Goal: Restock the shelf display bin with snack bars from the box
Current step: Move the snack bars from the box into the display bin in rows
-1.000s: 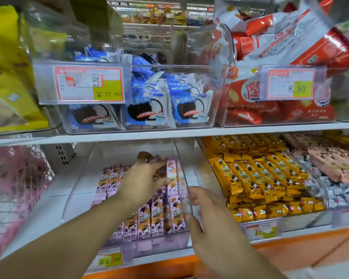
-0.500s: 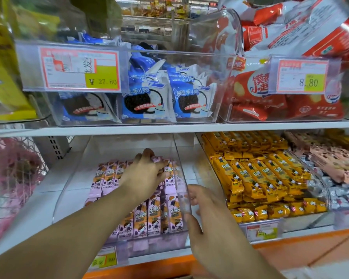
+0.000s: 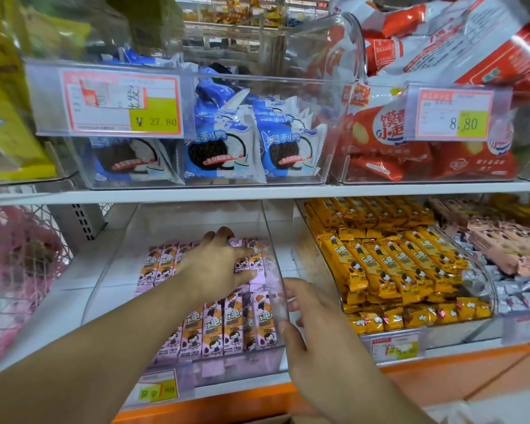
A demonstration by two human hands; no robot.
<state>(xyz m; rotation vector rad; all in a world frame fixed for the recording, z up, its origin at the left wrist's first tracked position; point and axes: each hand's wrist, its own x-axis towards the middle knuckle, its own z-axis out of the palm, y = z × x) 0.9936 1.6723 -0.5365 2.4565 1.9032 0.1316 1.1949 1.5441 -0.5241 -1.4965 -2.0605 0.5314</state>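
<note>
A clear display bin (image 3: 178,221) stands on the lower shelf with rows of purple snack bars (image 3: 227,328) lying flat in it. My left hand (image 3: 218,267) reaches into the bin and rests on the back row of bars, fingers spread over them. My right hand (image 3: 306,316) grips the bin's right wall near the front, thumb on the inner side and fingers on the outer side. The bin's left half shows bare floor. A price tag (image 3: 158,390) hangs on the bin's front.
To the right, another clear bin (image 3: 484,289) holds yellow snack bars. The upper shelf (image 3: 257,192) carries bins of blue cookie packs (image 3: 214,148) and red snack bags (image 3: 380,136). A wire basket with pink goods (image 3: 16,264) stands at the left.
My left hand has flattened and spread over the back row of purple bars. My right hand stays on the bin's right wall.
</note>
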